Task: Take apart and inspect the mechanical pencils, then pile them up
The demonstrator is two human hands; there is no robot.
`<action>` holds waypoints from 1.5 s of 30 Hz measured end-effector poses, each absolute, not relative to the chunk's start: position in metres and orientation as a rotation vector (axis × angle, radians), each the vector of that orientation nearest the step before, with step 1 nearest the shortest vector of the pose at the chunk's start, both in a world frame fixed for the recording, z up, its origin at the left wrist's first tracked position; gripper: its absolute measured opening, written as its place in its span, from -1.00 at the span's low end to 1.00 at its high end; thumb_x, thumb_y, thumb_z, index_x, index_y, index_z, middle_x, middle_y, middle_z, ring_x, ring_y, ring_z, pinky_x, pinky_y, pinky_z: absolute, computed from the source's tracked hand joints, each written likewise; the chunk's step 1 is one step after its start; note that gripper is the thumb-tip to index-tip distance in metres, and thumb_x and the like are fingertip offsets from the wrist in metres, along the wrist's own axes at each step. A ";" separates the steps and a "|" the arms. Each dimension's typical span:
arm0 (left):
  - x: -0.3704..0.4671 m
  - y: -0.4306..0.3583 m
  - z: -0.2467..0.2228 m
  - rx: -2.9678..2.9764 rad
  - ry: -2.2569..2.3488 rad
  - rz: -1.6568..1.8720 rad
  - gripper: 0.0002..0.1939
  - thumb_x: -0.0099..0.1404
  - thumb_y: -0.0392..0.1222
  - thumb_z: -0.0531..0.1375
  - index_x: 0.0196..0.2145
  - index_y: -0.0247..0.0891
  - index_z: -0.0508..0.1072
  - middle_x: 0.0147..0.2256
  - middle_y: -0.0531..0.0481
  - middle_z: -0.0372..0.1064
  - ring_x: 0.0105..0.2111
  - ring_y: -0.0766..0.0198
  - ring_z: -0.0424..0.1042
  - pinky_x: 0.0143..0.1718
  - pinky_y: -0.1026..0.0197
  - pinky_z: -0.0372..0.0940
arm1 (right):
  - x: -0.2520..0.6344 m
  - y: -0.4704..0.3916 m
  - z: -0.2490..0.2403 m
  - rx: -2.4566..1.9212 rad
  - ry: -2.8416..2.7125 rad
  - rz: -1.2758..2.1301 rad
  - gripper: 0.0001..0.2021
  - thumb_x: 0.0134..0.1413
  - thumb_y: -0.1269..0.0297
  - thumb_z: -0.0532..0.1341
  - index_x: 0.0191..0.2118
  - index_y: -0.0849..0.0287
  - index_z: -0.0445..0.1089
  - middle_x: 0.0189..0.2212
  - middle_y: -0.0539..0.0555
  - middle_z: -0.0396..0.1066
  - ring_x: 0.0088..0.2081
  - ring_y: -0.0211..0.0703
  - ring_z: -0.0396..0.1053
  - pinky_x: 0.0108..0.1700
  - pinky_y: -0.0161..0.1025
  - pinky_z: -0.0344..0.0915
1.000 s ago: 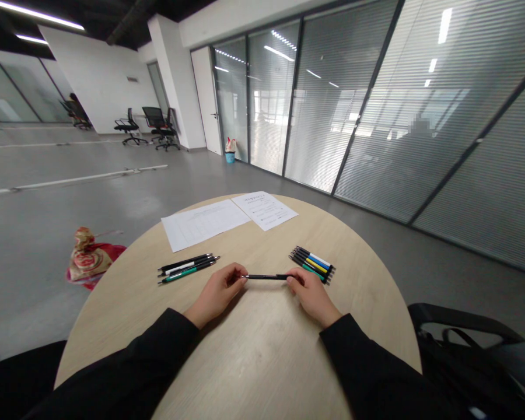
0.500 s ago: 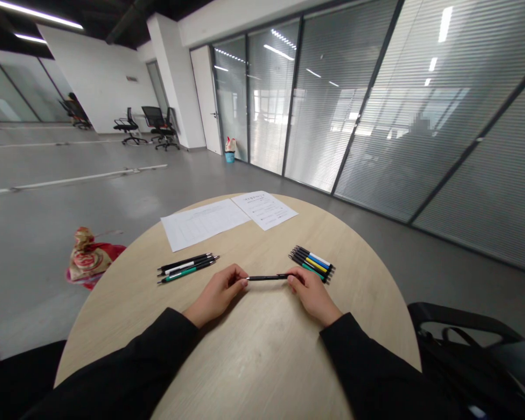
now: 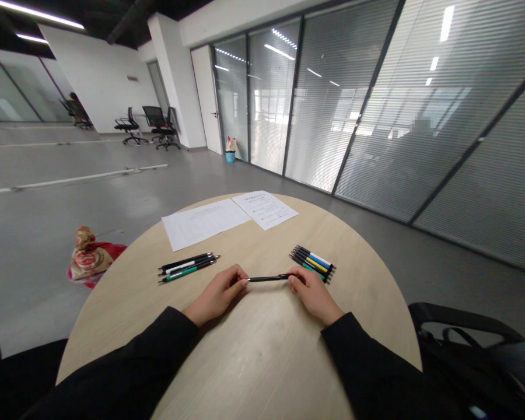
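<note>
A slim black pen lies level between my hands, just over the tabletop. My left hand pinches its silvery tip end between thumb and fingers. At the clip end, my right hand is closed on it the same way, and the fingers cover that end. Beyond my right hand, a row of several pens with black, white, blue, yellow and green barrels lies side by side, partly hidden by the hand. To the left of my left hand rests another group of pens, in black, white and green.
Two printed paper sheets lie at the far side of the round wooden table. A red and beige bag sits on the floor at left. A black chair stands close on the right. Glass partitions rise behind.
</note>
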State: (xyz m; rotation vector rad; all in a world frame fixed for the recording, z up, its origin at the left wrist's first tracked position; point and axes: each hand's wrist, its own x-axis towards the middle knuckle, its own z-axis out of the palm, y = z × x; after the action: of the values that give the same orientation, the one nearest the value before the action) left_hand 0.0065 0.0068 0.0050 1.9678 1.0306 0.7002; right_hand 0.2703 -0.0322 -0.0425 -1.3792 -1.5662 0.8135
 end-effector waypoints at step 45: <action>0.007 0.011 -0.006 1.975 1.061 0.864 -0.74 0.34 -0.03 0.17 -0.10 -0.22 0.39 -0.33 0.02 0.41 -0.40 0.25 0.36 -0.35 0.23 0.24 | 0.265 -0.038 -0.033 -1.373 -1.793 0.575 -0.79 0.23 0.43 0.12 -0.18 0.17 0.51 -0.22 0.13 0.53 -0.14 -0.06 0.44 -0.05 -0.15 0.31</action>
State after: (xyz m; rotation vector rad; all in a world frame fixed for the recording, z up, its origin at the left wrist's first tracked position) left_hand 0.0074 0.0109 -0.0060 1.9747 1.0615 0.8641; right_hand 0.2647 -0.0384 -0.0326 -1.3725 -1.7930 0.5752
